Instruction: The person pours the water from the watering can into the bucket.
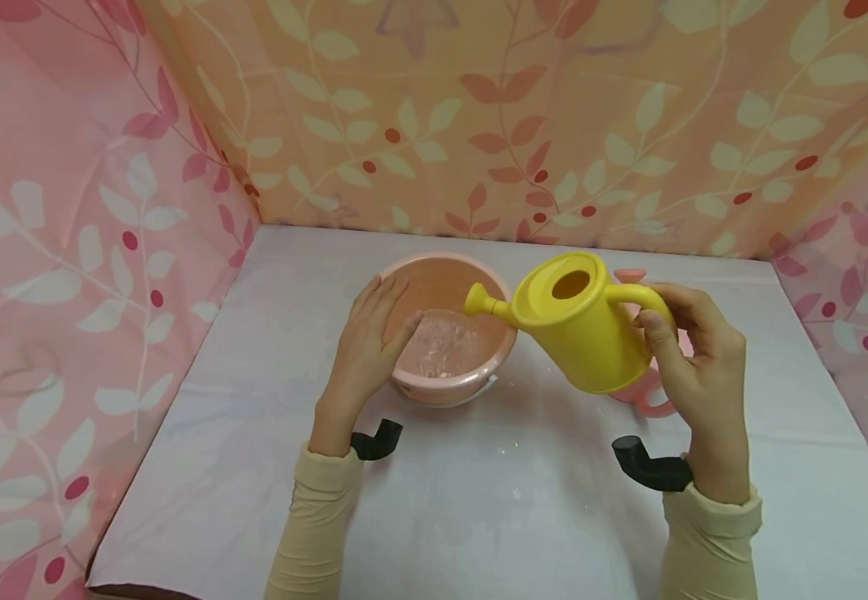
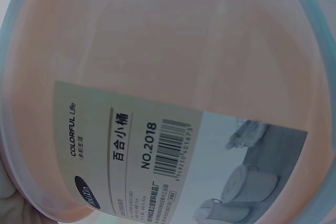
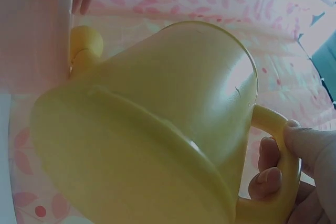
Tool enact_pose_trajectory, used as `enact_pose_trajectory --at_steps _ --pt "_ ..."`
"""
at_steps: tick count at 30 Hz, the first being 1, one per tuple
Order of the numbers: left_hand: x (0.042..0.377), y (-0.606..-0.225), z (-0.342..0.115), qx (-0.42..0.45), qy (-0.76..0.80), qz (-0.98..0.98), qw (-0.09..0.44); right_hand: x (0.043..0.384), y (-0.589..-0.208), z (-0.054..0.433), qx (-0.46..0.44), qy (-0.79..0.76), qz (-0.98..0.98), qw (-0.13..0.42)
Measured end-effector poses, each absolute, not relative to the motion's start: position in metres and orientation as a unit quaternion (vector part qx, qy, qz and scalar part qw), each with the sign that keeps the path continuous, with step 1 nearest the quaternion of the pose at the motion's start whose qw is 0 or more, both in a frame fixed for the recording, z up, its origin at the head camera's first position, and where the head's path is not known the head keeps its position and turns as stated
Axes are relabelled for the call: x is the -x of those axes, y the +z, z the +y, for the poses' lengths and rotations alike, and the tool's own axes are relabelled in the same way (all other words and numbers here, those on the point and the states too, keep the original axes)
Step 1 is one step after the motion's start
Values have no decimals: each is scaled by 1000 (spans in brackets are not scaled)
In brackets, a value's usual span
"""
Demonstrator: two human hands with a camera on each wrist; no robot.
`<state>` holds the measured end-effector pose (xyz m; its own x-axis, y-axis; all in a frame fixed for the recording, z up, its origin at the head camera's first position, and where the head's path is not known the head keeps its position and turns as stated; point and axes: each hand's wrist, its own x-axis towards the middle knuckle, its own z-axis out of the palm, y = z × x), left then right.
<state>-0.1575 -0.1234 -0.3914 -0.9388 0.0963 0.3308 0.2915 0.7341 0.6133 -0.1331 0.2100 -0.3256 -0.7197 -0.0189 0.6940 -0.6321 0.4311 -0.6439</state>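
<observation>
My right hand (image 1: 704, 358) grips the handle of a yellow watering can (image 1: 591, 333), its fingers curled through the loop in the right wrist view. The can is held up and tilted left, its spout head over the right rim of a pink bucket (image 1: 456, 385). Clear water (image 1: 444, 342) lies in the bucket, its surface rippled. At the left rim rests my left hand (image 1: 366, 333), fingers straight and thumb over the inside. The bucket's wall carries a printed label (image 2: 131, 150) in the left wrist view.
Partly hidden behind the can and right hand stands a pink handled vessel (image 1: 654, 404). Water drops (image 1: 509, 447) dot the white tabletop (image 1: 479, 517) in front of the bucket. Floral cloth walls (image 1: 434, 125) rise at the back and both sides.
</observation>
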Motion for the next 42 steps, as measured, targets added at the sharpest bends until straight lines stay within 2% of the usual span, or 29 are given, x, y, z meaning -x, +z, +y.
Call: enact_pose_trajectory --at_steps 42 --pt "157 -391 -125 108 -364 -914 141 129 -322 214 -193 491 -784 326"
